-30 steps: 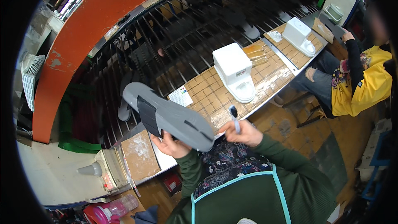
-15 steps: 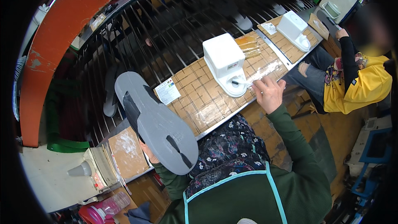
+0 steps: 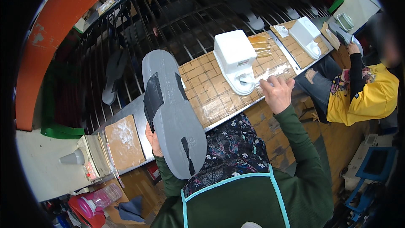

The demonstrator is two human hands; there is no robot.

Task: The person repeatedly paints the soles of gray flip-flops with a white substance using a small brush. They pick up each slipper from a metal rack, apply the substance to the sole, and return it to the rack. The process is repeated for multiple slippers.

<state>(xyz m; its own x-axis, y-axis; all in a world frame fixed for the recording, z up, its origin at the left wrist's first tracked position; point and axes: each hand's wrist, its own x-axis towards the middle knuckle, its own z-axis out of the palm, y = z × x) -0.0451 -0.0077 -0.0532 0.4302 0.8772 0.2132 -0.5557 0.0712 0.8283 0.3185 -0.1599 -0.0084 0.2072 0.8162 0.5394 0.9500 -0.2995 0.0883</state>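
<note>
My left hand is closed on the side of a grey sandal sole, held tilted in front of me; most of its fingers are hidden behind it. Black strap pieces lie on the sole, and a black strip sits in a slot at its near end. My right hand pinches the thin white handle of what looks like a brush. The handle's far end is inside the round cup of a white plastic dispenser pot, which stands on the work board. The brush tip is hard to make out.
A cardboard-covered board with a line grid runs along a rack of metal rods. A second white pot stands farther right, beside a co-worker in yellow holding a grey sole. A grey cone and pink-lidded bottle are left.
The sole has turned more upright and its far end has risen, covering the label on the board. My right hand keeps the brush at the cup. The co-worker's sole has come further into view.
</note>
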